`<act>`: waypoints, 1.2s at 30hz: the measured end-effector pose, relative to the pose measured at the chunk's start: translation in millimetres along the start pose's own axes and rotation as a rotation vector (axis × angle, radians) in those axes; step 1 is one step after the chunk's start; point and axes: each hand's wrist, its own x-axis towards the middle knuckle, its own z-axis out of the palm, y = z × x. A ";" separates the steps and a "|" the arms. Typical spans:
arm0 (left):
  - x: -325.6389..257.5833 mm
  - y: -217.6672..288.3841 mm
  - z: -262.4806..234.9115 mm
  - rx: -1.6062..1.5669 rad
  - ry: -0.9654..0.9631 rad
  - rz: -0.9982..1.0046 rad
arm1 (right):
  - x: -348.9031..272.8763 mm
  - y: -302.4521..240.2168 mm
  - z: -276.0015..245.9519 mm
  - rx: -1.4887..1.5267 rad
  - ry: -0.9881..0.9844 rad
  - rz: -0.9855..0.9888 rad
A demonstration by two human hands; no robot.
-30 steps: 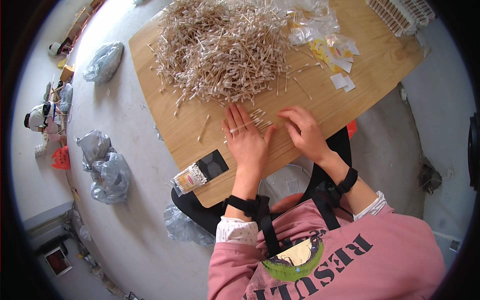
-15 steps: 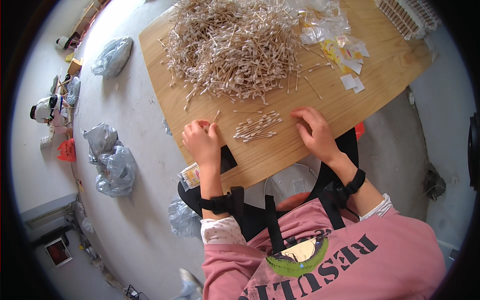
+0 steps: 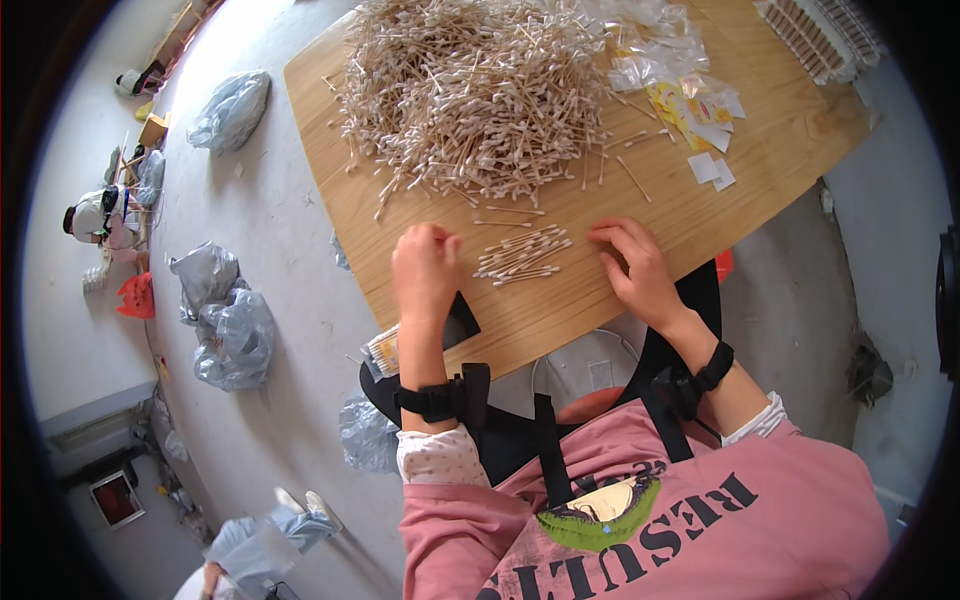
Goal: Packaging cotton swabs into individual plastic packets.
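Observation:
A small bundle of cotton swabs (image 3: 522, 256) lies on the wooden table in front of me, its sticks roughly side by side. My left hand (image 3: 424, 270) is just left of it, fingers curled in and thumb against them. Whatever those fingers hold is hidden. On the bundle's other side, my right hand (image 3: 638, 272) rests at the table, fingers bent and apart with nothing in them. A large heap of loose cotton swabs (image 3: 480, 100) covers the far part of the table. Beside my left wrist, a clear packet of cotton swabs (image 3: 384, 350) sits at the table's edge.
Clear plastic bags (image 3: 660, 45), yellow printed packaging (image 3: 680, 110) and white paper pieces (image 3: 710, 170) lie at the table's far right. A black flat piece (image 3: 461, 320) is near my left forearm. Grey plastic bags (image 3: 235, 340) stand on the floor, where a person (image 3: 250, 550) walks.
My left hand has moved right, closer to the small bundle, and the swab seen at its fingertips no longer shows. My right hand stays put. A walking person has come further into view.

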 end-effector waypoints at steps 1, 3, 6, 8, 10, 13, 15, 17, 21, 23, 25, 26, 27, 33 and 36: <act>-3.3 6.6 0.9 0.026 -0.043 0.169 | -0.2 0.0 0.7 -0.001 0.001 0.002; -7.4 21.5 4.9 0.004 -0.072 0.401 | 0.1 -0.2 2.3 -0.046 0.018 -0.026; -9.6 44.0 12.6 -0.019 0.025 0.486 | 1.2 -0.4 4.7 -0.050 0.044 -0.037; -18.6 52.7 18.8 -0.130 0.075 0.415 | 0.9 -1.2 4.6 -0.048 0.043 -0.035; -34.1 60.1 27.0 -0.247 0.119 0.346 | -0.5 -1.2 3.4 -0.053 0.045 -0.029; -68.0 65.0 38.8 -0.082 0.074 0.423 | -0.7 -1.7 5.1 -0.044 0.046 -0.033; -92.3 68.3 46.7 0.148 -0.014 0.459 | -2.0 -1.3 6.3 -0.046 0.065 -0.043; -115.7 69.8 50.5 0.180 -0.088 0.431 | -2.0 -2.3 6.0 -0.043 0.063 -0.041; -143.6 76.1 49.8 0.193 -0.184 0.410 | -4.9 -1.1 3.4 -0.055 0.061 -0.037; -142.0 77.0 50.9 0.192 -0.195 0.413 | -4.3 -1.3 1.9 -0.058 0.067 -0.033; -129.6 74.4 54.4 0.210 -0.143 0.394 | -5.0 -3.2 3.4 -0.054 0.063 -0.035; -122.8 74.1 55.9 0.212 -0.140 0.393 | -5.8 -3.1 4.1 -0.047 0.062 -0.033; -114.6 73.9 57.6 0.209 -0.112 0.389 | -5.9 -2.7 5.0 -0.040 0.060 -0.033; -79.7 74.8 56.4 0.164 0.010 0.402 | -10.6 0.3 10.7 -0.108 0.128 -0.106; -70.8 71.1 52.3 0.210 0.058 0.418 | -9.1 -3.2 18.1 -0.138 0.160 -0.121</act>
